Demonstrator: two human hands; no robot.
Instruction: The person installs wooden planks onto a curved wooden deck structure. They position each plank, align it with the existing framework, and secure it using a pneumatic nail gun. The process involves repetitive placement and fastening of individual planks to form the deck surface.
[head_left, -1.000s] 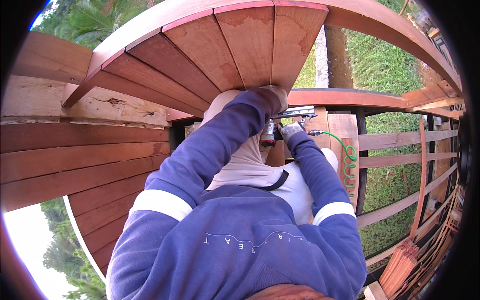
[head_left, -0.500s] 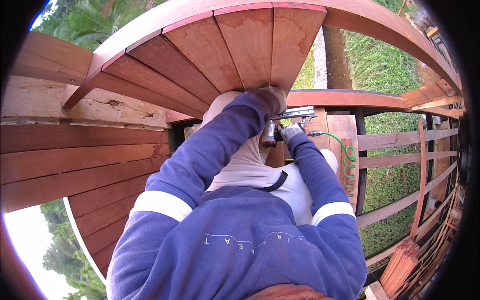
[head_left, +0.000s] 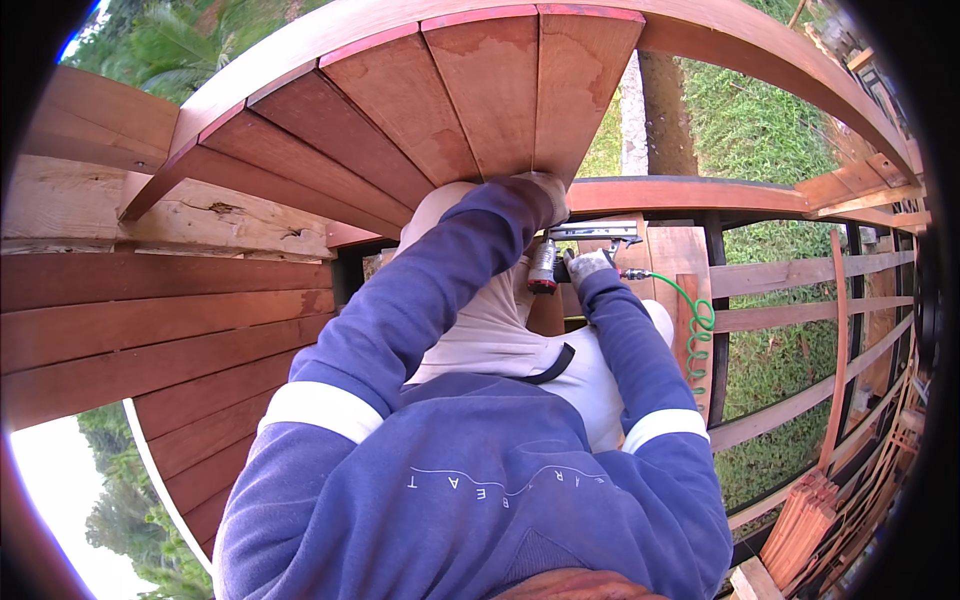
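Observation:
A curved panel of reddish slats [head_left: 485,90] spans the top. My left hand [head_left: 542,195] reaches to its lower edge above my bent knee, its fingers mostly hidden. Just below and right of it, my right hand [head_left: 590,264], in a pale glove, grips a pneumatic nail gun [head_left: 543,266] with a silver body and long magazine. A coiled green hose [head_left: 702,322] runs from the gun's handle down over pale wooden boards [head_left: 675,244] at the right.
Reddish decking [head_left: 150,325] lies to the left beside a weathered beam [head_left: 140,205]. At the right are open joists [head_left: 790,312] over grass, a long loose strip [head_left: 836,350] and bundled wood pieces [head_left: 800,520]. An open drop with greenery shows at lower left.
The nail gun and my right hand have shifted slightly to the right. The surroundings sit a little further left in the picture; my left hand stays at the slats' lower edge.

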